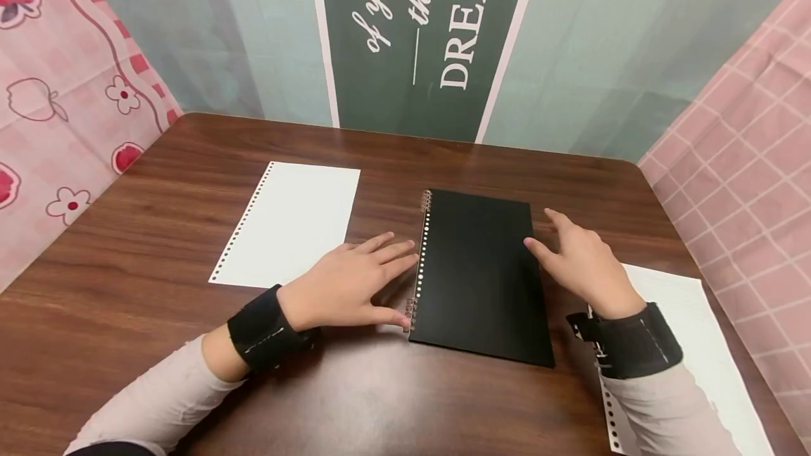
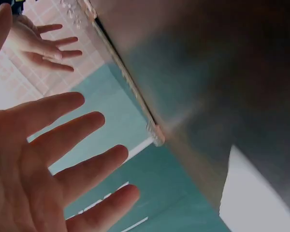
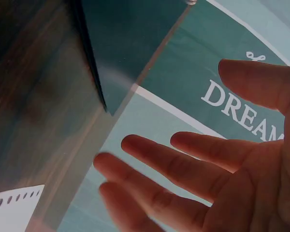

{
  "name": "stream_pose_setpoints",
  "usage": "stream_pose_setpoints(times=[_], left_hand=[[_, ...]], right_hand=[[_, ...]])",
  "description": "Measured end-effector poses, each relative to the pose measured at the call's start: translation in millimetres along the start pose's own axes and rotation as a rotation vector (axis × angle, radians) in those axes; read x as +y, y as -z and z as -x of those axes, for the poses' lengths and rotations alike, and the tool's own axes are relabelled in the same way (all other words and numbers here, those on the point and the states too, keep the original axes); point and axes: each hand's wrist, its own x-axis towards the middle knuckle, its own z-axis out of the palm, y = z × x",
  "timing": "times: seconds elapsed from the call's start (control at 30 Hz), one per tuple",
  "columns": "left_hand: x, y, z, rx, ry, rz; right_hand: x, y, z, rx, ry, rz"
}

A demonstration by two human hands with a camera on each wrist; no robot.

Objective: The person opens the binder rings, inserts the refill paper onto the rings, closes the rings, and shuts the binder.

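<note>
A black ring-bound notebook cover (image 1: 481, 276) lies closed on the table, with clear rings along its left edge and white punched holes between them. Fingers spread, my left hand (image 1: 355, 283) is beside that ringed edge, its thumb by the lower rings. In the left wrist view the same hand (image 2: 63, 164) has extended fingers and nothing in its grasp. My right hand (image 1: 583, 259) hovers at the notebook's right edge, thumb near the cover; whether it touches cannot be told. The right wrist view shows this hand (image 3: 198, 179) with loosely extended fingers, holding nothing.
A white punched sheet (image 1: 291, 224) lies left of the notebook, partly behind my left hand. More white punched paper (image 1: 703, 343) lies at the right, under my right forearm. Curtains with printed words (image 1: 424, 41) stand behind the brown table (image 1: 355, 400).
</note>
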Motion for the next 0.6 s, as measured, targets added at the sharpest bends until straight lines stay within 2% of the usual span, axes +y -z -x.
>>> stream_pose_setpoints(times=[0.2,0.4,0.6], left_hand=[[9.8,0.1,-1.8,0.024,-0.013,-0.01],[20.6,6.5,-3.6,0.041,-0.022,-0.036],[34.3,10.7,-13.9,0.009,-0.037,-0.059]], right_hand=[[7,-1,0.3,0.018,0.004,-0.019],[11,-1,-2.0,0.029,0.005,-0.055],[15,0,-5.0,0.015,-0.023,-0.07]])
